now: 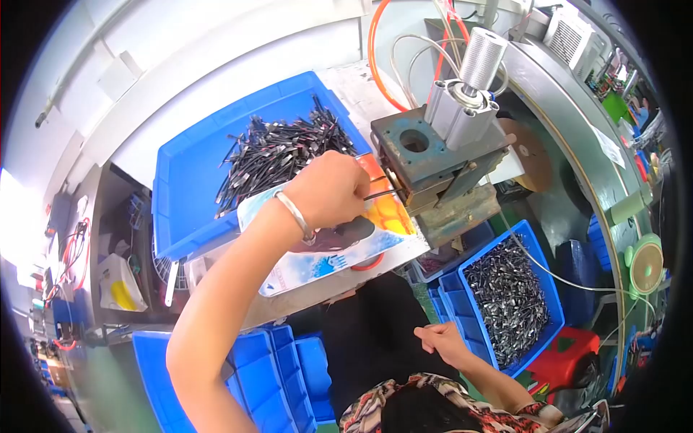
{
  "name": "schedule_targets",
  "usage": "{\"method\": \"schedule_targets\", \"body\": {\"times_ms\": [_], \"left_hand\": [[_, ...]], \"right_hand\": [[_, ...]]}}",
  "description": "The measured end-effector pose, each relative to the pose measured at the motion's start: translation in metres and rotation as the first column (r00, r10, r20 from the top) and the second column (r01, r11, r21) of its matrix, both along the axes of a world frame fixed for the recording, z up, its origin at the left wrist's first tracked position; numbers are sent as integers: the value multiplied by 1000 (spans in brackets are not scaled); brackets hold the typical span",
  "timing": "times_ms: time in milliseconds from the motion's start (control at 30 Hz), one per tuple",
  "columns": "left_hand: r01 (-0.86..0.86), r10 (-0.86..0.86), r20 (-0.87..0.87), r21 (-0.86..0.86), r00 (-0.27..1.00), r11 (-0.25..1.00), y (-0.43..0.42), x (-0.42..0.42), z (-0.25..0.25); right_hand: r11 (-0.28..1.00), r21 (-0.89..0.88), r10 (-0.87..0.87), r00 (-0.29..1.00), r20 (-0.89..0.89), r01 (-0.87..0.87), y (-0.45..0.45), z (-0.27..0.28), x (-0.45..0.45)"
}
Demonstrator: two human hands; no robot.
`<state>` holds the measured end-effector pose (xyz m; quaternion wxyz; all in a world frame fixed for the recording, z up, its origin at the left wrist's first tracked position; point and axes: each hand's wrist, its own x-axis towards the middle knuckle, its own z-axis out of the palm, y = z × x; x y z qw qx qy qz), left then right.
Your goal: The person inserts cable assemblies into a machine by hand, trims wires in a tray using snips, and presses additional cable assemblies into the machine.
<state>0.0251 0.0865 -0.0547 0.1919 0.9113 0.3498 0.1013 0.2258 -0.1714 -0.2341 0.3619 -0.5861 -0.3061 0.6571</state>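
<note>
My left hand [333, 189], with a silver bangle at the wrist, is closed on a thin black cable piece [382, 193]. The piece points right, toward the front of the small press [442, 144] with its silver cylinder on top. Where its tip ends in the press is hard to make out. Beneath the hand lies a colourful printed sheet [317, 263]. Behind the hand, a blue tray [189, 184] holds a heap of similar short black cable pieces [278, 148]. Low over my lap, my right hand [444, 343] is curled shut, with nothing visible in it.
A blue bin [552, 307] full of small black and silver parts stands to the lower right, beside a red object [570, 361]. Stacked blue bins [253, 375] sit at lower left. Orange hose [372, 50] and clear tubes run behind the press.
</note>
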Motion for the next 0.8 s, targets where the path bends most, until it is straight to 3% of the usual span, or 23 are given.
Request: {"method": "schedule_targets", "body": {"times_ms": [133, 333, 500, 600, 800], "left_hand": [[50, -47, -31, 93, 998, 994, 1, 1, -7], [45, -52, 57, 127, 997, 991, 0, -1, -13], [46, -54, 63, 117, 997, 992, 1, -2, -15], [55, -61, 51, 113, 997, 992, 0, -1, -13], [84, -86, 16, 101, 996, 991, 1, -1, -10]], "right_hand": [[996, -72, 57, 997, 47, -53, 2, 6, -8], [987, -126, 110, 993, 54, -102, 3, -5, -15], [993, -46, 108, 990, 86, -105, 3, -10, -17], [982, -139, 140, 986, 92, -126, 7, -3, -16], [984, -127, 133, 987, 86, -122, 6, -4, -19]]}}
